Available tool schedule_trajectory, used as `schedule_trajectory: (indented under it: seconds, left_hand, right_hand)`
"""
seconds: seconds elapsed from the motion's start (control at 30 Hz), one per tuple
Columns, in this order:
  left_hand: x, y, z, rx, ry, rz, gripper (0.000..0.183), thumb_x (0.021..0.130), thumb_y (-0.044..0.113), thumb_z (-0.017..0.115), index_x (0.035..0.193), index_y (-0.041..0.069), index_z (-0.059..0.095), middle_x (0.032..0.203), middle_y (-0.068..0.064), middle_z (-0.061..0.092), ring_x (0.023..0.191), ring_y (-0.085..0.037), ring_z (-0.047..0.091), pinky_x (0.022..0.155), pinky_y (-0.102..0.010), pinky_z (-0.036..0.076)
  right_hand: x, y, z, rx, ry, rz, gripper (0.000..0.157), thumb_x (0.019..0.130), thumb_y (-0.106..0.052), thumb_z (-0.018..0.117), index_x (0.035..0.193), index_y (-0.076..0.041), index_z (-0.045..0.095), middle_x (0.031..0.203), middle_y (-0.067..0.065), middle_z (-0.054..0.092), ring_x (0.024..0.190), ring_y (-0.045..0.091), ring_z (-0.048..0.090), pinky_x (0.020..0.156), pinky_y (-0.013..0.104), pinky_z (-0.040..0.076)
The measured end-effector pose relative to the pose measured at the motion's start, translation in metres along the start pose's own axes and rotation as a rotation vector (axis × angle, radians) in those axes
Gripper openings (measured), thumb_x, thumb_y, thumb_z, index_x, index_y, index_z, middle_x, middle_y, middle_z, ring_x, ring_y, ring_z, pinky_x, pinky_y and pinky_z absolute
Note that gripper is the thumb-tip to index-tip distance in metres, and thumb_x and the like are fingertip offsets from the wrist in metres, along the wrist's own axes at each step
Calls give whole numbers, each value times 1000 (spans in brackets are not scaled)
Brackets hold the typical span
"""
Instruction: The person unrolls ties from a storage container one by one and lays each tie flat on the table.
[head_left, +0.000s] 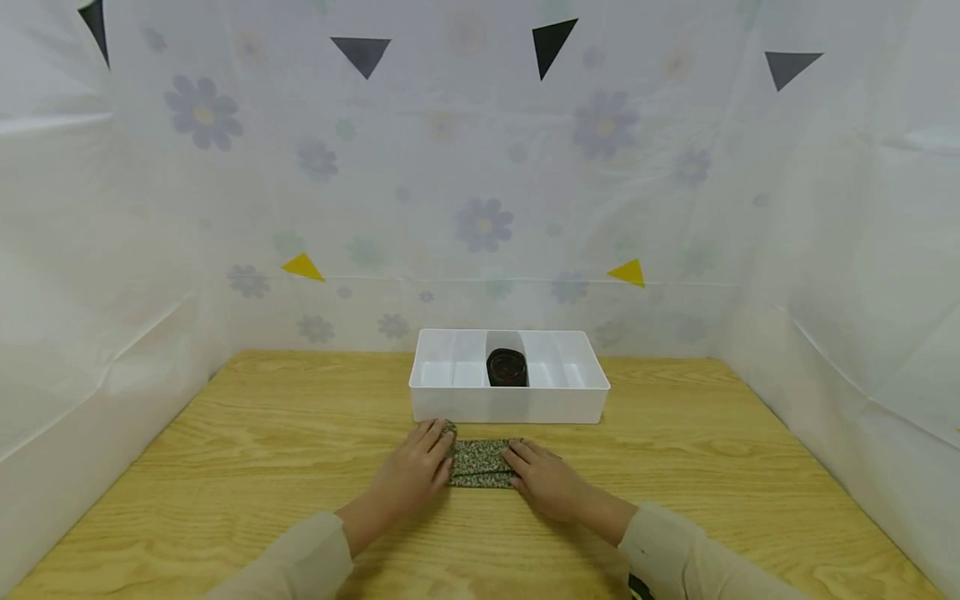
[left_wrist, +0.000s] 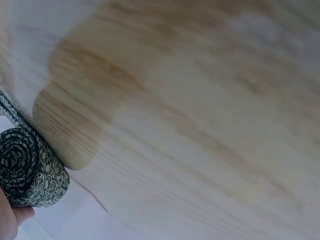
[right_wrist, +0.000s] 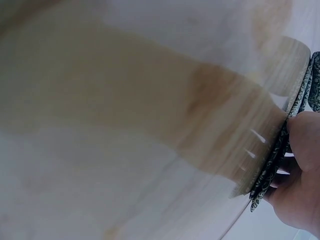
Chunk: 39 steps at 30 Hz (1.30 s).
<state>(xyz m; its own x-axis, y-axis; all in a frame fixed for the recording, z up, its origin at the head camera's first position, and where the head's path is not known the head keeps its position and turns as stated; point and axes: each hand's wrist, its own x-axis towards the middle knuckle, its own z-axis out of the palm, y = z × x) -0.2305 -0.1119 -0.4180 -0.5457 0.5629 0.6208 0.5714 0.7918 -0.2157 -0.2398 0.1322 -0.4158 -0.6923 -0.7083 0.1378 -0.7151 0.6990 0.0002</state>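
A dark green and cream patterned cloth (head_left: 482,460) lies on the table as a folded strip. Its left end is wound into a roll (left_wrist: 42,170) whose spiral end shows in the left wrist view. My left hand (head_left: 408,468) holds that roll, with fingers laid over it and part of it showing past the fingertips. On the strip's right end rests my right hand (head_left: 551,481), its fingers fairly straight on the cloth. The layered edge of the strip (right_wrist: 280,150) lies along the fingers in the right wrist view.
Just beyond the cloth stands a white divided box (head_left: 450,402). Its middle compartment contains a dark coiled item (head_left: 507,367). The wood-grain table (head_left: 285,467) is bounded by pale curtains (head_left: 480,150) at the back and both sides.
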Motion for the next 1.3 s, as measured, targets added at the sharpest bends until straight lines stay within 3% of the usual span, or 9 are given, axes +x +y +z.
schedule_trajectory:
  seconds: [0.33,0.67,1.03,1.3]
  left_hand:
    - [-5,-5,-1,29,17,35,37,75,14,71,107,-2,66,113,-20,64,105,-33,61,88,-37,53]
    - [-6,-4,-6,-90,-44,-82,31,82,11,66,107,-5,64,115,-26,61,107,-38,59,87,-40,53]
    - [-7,-5,-11,-169,-118,-181,39,82,25,69,105,-4,57,118,-28,57,111,-41,56,83,-42,54]
    - [-10,-7,-9,-164,-105,-188,36,83,21,67,106,-5,57,118,-28,58,110,-40,57,84,-41,54]
  right_hand:
    - [1,1,3,3,3,-10,40,96,-17,48,130,6,48,134,26,48,121,42,48,97,50,45]
    - [0,2,2,2,-7,-7,41,96,-18,47,131,5,48,135,25,47,121,42,48,98,50,44]
    - [0,3,4,-10,-1,-7,41,96,-17,48,130,5,49,134,25,48,120,42,48,97,49,45]
    - [0,3,4,0,-10,2,41,96,-18,48,131,4,48,135,24,47,122,42,48,97,50,45]
